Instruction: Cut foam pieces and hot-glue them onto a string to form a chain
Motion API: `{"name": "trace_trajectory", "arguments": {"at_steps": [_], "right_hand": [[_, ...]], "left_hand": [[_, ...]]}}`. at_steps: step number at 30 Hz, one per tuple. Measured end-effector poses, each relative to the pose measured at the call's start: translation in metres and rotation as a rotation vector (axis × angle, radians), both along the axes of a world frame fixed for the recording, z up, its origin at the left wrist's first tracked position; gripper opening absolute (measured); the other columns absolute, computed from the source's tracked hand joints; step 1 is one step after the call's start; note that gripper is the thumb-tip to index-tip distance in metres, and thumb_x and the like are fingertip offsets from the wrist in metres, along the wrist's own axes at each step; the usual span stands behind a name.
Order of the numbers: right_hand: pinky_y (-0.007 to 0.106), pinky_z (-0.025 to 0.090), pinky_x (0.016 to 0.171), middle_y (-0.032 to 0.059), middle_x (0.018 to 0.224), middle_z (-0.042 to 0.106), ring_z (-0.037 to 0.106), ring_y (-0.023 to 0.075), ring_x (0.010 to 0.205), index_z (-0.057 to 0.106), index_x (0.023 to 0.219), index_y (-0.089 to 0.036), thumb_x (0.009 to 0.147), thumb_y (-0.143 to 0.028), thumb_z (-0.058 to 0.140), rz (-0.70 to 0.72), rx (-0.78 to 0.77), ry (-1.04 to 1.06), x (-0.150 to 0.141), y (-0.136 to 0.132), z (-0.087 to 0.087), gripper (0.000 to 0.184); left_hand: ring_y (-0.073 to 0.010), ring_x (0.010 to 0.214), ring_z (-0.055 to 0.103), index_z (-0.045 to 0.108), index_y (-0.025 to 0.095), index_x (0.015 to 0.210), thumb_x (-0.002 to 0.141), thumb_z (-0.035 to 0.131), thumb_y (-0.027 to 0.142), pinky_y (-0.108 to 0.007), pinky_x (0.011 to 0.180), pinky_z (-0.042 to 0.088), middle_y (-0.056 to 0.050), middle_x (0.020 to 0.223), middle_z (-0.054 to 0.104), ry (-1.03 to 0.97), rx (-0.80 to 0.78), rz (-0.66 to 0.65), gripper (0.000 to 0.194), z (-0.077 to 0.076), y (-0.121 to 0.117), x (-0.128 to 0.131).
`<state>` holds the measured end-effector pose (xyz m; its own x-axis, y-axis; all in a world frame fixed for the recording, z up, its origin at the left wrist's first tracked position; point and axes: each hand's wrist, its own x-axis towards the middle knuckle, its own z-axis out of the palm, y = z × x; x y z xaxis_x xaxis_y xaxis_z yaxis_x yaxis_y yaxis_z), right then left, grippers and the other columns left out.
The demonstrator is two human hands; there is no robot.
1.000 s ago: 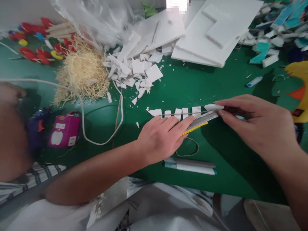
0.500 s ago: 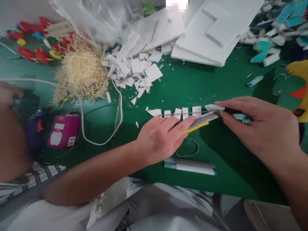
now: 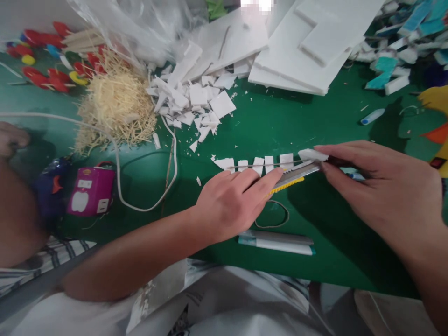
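Note:
My left hand [image 3: 233,203] lies flat on the green table [image 3: 315,121], fingers together, pressing on a utility knife [image 3: 292,178] with a yellow slider. My right hand [image 3: 378,186] pinches a small white foam piece [image 3: 311,154] at the right end of a thin skewer [image 3: 266,164]. Several small white foam squares [image 3: 269,163] sit in a row along that skewer, just beyond my left fingertips.
White foam scraps [image 3: 196,100] and a heap of straw-coloured sticks [image 3: 117,105] lie at the back left, foam boards [image 3: 301,51] at the back. A purple box [image 3: 91,191] with white cable, a marker pen [image 3: 276,241], a rubber band [image 3: 276,219]. Another person's arm [image 3: 14,200] at left.
Almost nothing moved; my right hand shifted very slightly while still pinching the foam piece, and the view drifted a little.

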<state>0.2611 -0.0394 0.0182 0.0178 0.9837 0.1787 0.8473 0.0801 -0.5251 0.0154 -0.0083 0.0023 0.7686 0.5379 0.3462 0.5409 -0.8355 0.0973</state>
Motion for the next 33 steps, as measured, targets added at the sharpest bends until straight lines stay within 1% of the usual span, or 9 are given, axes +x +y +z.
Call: {"name": "trace_trajectory", "arguments": {"at_steps": [4, 10, 16, 20, 23, 26, 29, 31, 33], "right_hand": [[0.033, 0.060, 0.069, -0.0006, 0.104, 0.081, 0.077, 0.0213, 0.087, 0.080, 0.106, -0.032, 0.094, -0.025, 0.063, -0.009, -0.001, 0.012, 0.000, -0.001, 0.000, 0.023], [0.034, 0.060, 0.067, -0.0015, 0.102, 0.081, 0.077, 0.0216, 0.084, 0.080, 0.105, -0.034, 0.093, -0.024, 0.063, -0.022, -0.009, -0.001, 0.002, -0.002, -0.002, 0.022], [0.030, 0.059, 0.064, -0.0014, 0.099, 0.082, 0.076, 0.0188, 0.080, 0.080, 0.101, -0.031, 0.092, -0.024, 0.065, 0.000, 0.029, 0.012, 0.000, -0.002, -0.001, 0.020], [0.030, 0.058, 0.064, -0.0018, 0.098, 0.081, 0.075, 0.0185, 0.077, 0.081, 0.101, -0.033, 0.090, -0.024, 0.065, -0.027, -0.022, 0.064, 0.001, 0.000, -0.001, 0.021], [0.030, 0.057, 0.061, -0.0020, 0.089, 0.080, 0.072, 0.0177, 0.070, 0.082, 0.099, -0.035, 0.087, -0.028, 0.070, -0.061, -0.017, 0.157, 0.003, 0.001, -0.001, 0.018], [0.029, 0.053, 0.056, -0.0012, 0.082, 0.078, 0.070, 0.0171, 0.066, 0.082, 0.100, -0.033, 0.082, -0.032, 0.074, -0.149, -0.055, 0.194, 0.004, 0.003, 0.000, 0.019], [0.028, 0.050, 0.052, -0.0001, 0.073, 0.075, 0.065, 0.0160, 0.060, 0.083, 0.090, -0.029, 0.078, -0.032, 0.074, -0.194, -0.111, 0.197, 0.003, 0.004, -0.001, 0.015], [0.027, 0.047, 0.049, -0.0005, 0.066, 0.070, 0.060, 0.0139, 0.055, 0.082, 0.083, -0.028, 0.078, -0.035, 0.074, -0.192, -0.073, 0.222, 0.004, 0.004, -0.005, 0.012], [0.027, 0.046, 0.049, -0.0010, 0.061, 0.066, 0.055, 0.0124, 0.052, 0.081, 0.083, -0.027, 0.079, -0.041, 0.075, -0.199, -0.018, 0.222, 0.006, 0.003, -0.010, 0.016]], "left_hand": [[-0.0099, 0.064, 0.062, 0.067, 0.016, 0.129, 0.107, 0.046, 0.020, -0.027, 0.058, 0.046, 0.001, 0.082, 0.071, 0.009, 0.009, 0.028, 0.031, 0.001, -0.001, 0.001], [-0.0099, 0.064, 0.062, 0.067, 0.016, 0.130, 0.106, 0.047, 0.019, -0.027, 0.057, 0.046, 0.001, 0.082, 0.071, 0.011, 0.012, 0.012, 0.032, -0.001, -0.001, -0.001], [-0.0113, 0.066, 0.063, 0.067, 0.015, 0.130, 0.106, 0.047, 0.018, -0.028, 0.057, 0.047, 0.001, 0.083, 0.071, -0.018, 0.011, -0.002, 0.031, -0.003, 0.000, -0.002], [-0.0111, 0.069, 0.065, 0.067, 0.015, 0.129, 0.106, 0.047, 0.018, -0.027, 0.060, 0.048, 0.000, 0.084, 0.072, -0.024, -0.003, -0.010, 0.030, -0.002, 0.001, -0.002], [-0.0109, 0.070, 0.066, 0.066, 0.015, 0.129, 0.107, 0.046, 0.019, -0.026, 0.061, 0.049, 0.000, 0.084, 0.072, -0.020, 0.006, -0.019, 0.030, 0.000, 0.002, -0.002], [-0.0114, 0.070, 0.067, 0.066, 0.014, 0.129, 0.107, 0.045, 0.020, -0.027, 0.061, 0.049, 0.000, 0.083, 0.072, -0.021, 0.021, -0.023, 0.031, 0.001, 0.002, -0.002], [-0.0118, 0.070, 0.066, 0.066, 0.014, 0.130, 0.107, 0.046, 0.020, -0.028, 0.061, 0.049, 0.000, 0.083, 0.072, -0.017, 0.018, -0.012, 0.031, 0.001, 0.002, -0.001], [-0.0116, 0.070, 0.066, 0.066, 0.014, 0.131, 0.107, 0.046, 0.020, -0.028, 0.061, 0.049, 0.000, 0.084, 0.072, -0.013, 0.016, -0.009, 0.031, 0.000, 0.002, -0.002], [-0.0116, 0.070, 0.066, 0.066, 0.014, 0.131, 0.107, 0.045, 0.020, -0.028, 0.061, 0.049, 0.000, 0.084, 0.072, -0.016, 0.019, -0.011, 0.032, 0.000, 0.002, -0.002]]}}
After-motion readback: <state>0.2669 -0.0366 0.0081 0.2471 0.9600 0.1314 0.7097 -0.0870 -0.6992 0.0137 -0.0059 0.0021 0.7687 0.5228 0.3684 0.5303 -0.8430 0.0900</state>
